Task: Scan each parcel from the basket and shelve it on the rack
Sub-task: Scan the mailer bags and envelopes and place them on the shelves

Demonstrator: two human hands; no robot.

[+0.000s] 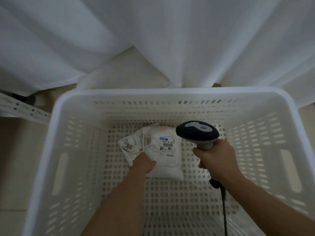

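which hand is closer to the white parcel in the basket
Left. The left hand touches the white parcel at its near-left edge; the right hand holds the scanner just right of it.

Two white parcels (163, 150) (130, 145) in one basket (170, 94) — one barcode scanner (197, 132), two hands (143, 163) (216, 160).

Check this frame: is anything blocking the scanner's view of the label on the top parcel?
Nothing visible. The scanner, gripped by the right hand, hangs just right of the label, which faces up uncovered. The left hand holds the parcel at its lower left edge, clear of the label.
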